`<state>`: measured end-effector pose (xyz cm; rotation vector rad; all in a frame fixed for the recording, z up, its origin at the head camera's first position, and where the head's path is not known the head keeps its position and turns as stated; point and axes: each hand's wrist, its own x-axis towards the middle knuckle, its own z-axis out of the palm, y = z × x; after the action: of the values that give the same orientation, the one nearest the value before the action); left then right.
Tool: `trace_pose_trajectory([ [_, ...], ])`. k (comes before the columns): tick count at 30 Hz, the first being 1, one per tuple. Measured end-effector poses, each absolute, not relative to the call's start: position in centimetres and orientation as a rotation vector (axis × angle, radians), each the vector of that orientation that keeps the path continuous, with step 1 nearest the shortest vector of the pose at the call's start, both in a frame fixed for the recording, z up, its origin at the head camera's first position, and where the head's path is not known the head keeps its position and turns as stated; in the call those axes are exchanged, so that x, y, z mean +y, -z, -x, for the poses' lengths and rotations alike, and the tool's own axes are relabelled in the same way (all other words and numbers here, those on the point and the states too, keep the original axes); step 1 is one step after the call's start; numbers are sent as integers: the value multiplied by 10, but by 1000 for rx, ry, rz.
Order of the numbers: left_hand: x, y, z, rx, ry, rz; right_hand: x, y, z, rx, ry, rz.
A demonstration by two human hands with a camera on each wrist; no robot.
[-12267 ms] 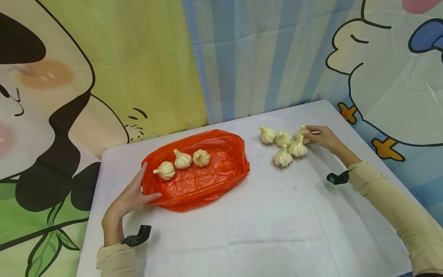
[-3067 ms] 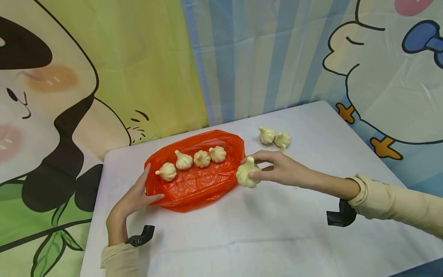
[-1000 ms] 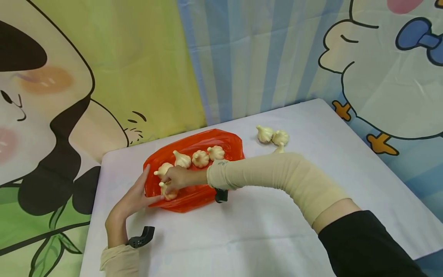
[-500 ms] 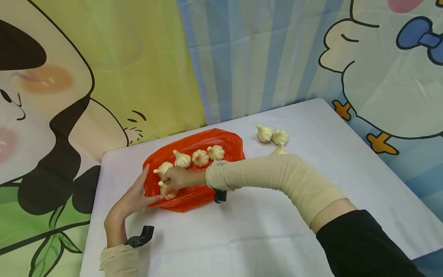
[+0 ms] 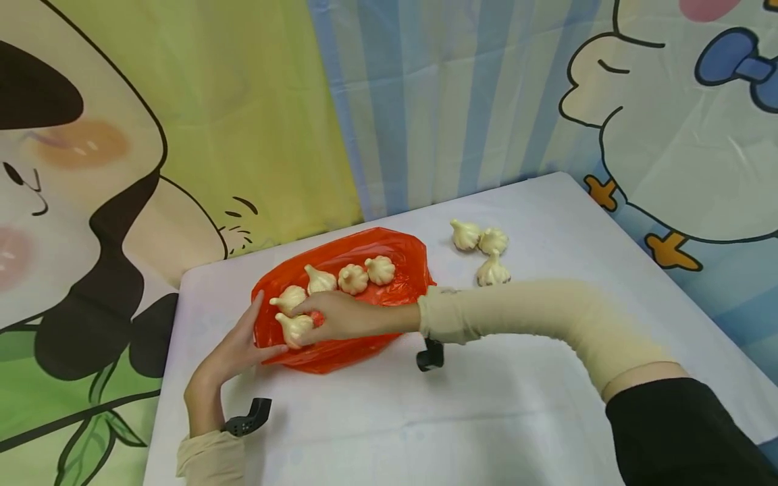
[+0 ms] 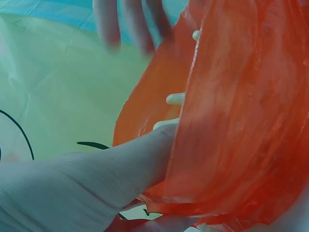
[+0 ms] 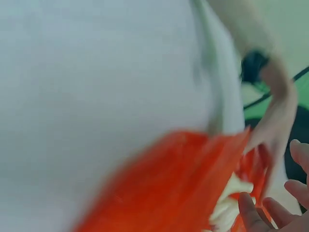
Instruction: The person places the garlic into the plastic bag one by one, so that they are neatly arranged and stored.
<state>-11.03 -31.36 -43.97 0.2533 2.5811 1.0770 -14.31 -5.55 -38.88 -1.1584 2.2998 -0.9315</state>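
Cartoon curtain (image 5: 255, 121) hung behind white surface (image 5: 365, 432) | five garlic bulbs (image 5: 319, 279) contained in red bag (image 5: 340, 358), three bulbs (image 5: 466, 235) grouped right of it | bag's edge held by left hand (image 5: 234, 344); right hand (image 5: 343, 316) grip spread beside front bulb (image 5: 293, 329) | bulbs could be tipped out if thin wall is snagged by right hand

A printed backdrop (image 5: 413, 101) (cartoon panda (image 5: 61, 192) left, white figure (image 5: 693, 162) with blue bow (image 5: 724, 57) right) stands behind the white table (image 5: 486, 418).

A white, round-cornered table (image 5: 547, 223) stands before a printed backdrop (image 5: 413, 101). A black-and-white cartoon panda (image 5: 91, 331) fills its left, a white cartoon bird (image 5: 699, 169) its right.
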Motion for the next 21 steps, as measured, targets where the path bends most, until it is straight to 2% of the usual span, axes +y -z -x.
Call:
trace_pose_trajectory([
  [3,-314,439,111,2597,-1052,-244,-14,381,122,2237,990,1123],
  [10,-315,439,111,2599,-1056,-238,78,380,85,2121,1265,745],
  [21,-315,442,111,2591,-1043,-214,156,410,71,2325,1357,574],
])
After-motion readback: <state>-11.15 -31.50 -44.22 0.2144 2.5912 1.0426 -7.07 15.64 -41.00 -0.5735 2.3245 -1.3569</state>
